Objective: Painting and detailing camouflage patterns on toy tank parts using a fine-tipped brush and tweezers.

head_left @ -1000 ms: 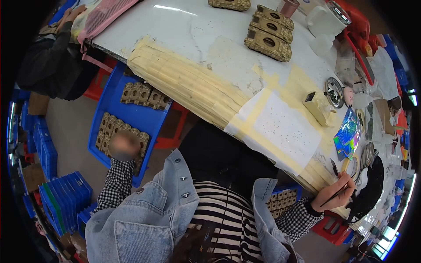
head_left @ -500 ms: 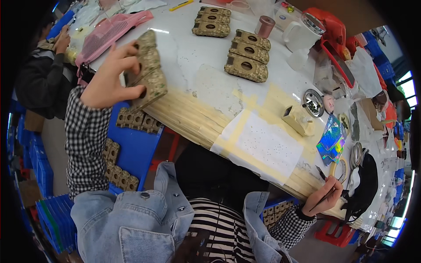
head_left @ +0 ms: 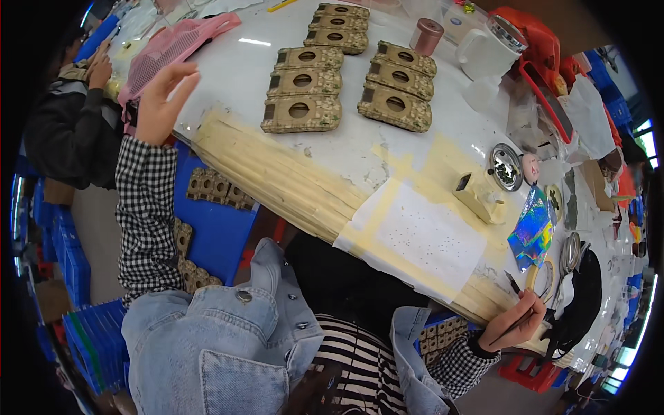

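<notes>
My left hand (head_left: 163,104) is raised over the table's left edge, fingers apart and holding nothing. To its right lies a row of three camouflage-patterned cases (head_left: 301,81), each with an oval hole. A second row of camouflage cases (head_left: 400,75) is farther right, and another camouflage stack (head_left: 337,29) sits behind. My right hand (head_left: 517,319), at the near right table edge, is closed around a slim dark pen-like tool (head_left: 499,335); its exact kind is unclear. Left of that hand, a white sheet with small dark dots (head_left: 429,232) is taped down.
Beyond my right hand are a tape roll (head_left: 543,278), a shiny holographic sheet (head_left: 531,232), a small yellowish box (head_left: 478,197) and a round metal dish (head_left: 505,168). A white jug (head_left: 490,52) stands at the back. More cases fill a blue tray (head_left: 211,232) below left. Another person (head_left: 66,131) sits at far left.
My left hand has let go of the camouflage cases and drawn back left. They now lie on the table beside the other row. My right hand still holds the slim tool.
</notes>
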Demonstrator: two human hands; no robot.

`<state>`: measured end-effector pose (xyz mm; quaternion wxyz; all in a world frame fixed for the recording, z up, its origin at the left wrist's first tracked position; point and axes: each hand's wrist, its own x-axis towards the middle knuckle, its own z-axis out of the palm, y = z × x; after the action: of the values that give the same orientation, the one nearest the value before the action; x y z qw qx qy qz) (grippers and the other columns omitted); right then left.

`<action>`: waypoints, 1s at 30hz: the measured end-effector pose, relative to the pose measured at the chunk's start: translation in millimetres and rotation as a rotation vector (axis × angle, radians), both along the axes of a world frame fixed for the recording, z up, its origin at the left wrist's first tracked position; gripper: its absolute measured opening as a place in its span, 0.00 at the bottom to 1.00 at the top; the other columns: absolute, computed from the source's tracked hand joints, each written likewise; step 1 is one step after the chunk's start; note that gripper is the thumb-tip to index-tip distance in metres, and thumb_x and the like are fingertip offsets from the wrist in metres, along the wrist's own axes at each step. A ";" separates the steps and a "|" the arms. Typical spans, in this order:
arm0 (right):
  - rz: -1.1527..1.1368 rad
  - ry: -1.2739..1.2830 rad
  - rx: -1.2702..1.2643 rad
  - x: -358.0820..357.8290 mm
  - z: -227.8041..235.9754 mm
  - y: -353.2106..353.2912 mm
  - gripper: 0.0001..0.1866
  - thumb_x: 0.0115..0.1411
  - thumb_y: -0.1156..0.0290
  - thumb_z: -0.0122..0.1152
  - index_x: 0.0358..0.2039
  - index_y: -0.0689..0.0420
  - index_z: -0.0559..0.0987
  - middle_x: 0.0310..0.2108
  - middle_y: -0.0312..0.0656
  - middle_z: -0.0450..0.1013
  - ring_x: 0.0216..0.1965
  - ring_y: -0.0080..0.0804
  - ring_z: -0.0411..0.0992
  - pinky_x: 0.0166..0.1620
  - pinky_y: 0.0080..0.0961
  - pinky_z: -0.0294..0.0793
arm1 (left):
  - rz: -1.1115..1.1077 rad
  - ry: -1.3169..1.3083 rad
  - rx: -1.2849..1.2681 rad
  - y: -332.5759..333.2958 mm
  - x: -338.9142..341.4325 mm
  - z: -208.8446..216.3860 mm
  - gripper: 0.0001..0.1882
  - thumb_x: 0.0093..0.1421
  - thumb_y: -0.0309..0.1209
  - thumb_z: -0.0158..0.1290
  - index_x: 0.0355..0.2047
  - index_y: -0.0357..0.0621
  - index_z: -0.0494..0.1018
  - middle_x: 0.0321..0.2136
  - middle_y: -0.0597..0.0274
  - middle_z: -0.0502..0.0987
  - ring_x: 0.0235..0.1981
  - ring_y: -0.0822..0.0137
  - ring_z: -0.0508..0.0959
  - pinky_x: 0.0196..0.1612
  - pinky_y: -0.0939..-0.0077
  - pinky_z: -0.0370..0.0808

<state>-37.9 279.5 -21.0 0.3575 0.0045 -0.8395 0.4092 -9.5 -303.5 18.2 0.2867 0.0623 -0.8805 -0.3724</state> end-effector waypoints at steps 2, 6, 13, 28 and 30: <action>-0.014 0.007 0.027 0.1 -1.5 3.7 0.04 0.63 0.77 0.45 0.32 0.65 0.68 0.31 0.45 0.69 0.33 0.28 0.67 0.42 0.22 0.66 | 0.347 0.079 -0.020 -52.9 72.5 -45.4 0.11 0.60 0.30 0.52 0.40 0.36 0.71 0.36 0.61 0.76 0.39 0.73 0.75 0.44 0.80 0.71; -0.010 0.022 0.061 -3.0 -3.3 9.1 0.04 0.62 0.77 0.46 0.32 0.64 0.68 0.32 0.45 0.70 0.34 0.29 0.67 0.42 0.23 0.67 | 1.136 -0.135 -0.201 -78.0 223.4 -151.6 0.18 0.56 0.42 0.56 0.38 0.39 0.73 0.36 0.56 0.76 0.39 0.64 0.76 0.44 0.70 0.73; -0.035 0.028 0.053 -6.5 -2.7 2.6 0.07 0.63 0.73 0.50 0.32 0.64 0.71 0.30 0.42 0.71 0.32 0.25 0.69 0.39 0.19 0.68 | 0.812 -1.149 -0.149 -57.6 298.7 -263.7 0.36 0.57 0.42 0.52 0.60 0.40 0.52 0.62 0.48 0.49 0.63 0.53 0.52 0.63 0.61 0.55; -0.047 0.046 0.075 -5.0 0.9 -6.0 0.08 0.63 0.72 0.49 0.30 0.64 0.71 0.27 0.40 0.70 0.30 0.23 0.67 0.36 0.18 0.67 | 0.756 -1.235 -0.090 -64.3 279.9 -235.0 0.33 0.42 0.37 0.63 0.47 0.42 0.62 0.45 0.47 0.69 0.48 0.52 0.70 0.50 0.62 0.71; -0.046 0.061 0.073 -5.9 0.1 -6.1 0.09 0.63 0.72 0.50 0.30 0.65 0.71 0.27 0.40 0.70 0.29 0.22 0.66 0.35 0.17 0.66 | 0.704 -1.237 -0.115 -66.4 283.0 -236.7 0.33 0.42 0.37 0.64 0.47 0.41 0.63 0.45 0.47 0.69 0.48 0.53 0.70 0.50 0.62 0.71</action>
<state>-43.8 273.4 -20.9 0.3918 0.0107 -0.8424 0.3699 273.5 -369.9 -218.6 -0.1594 0.5275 -0.8276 -0.1070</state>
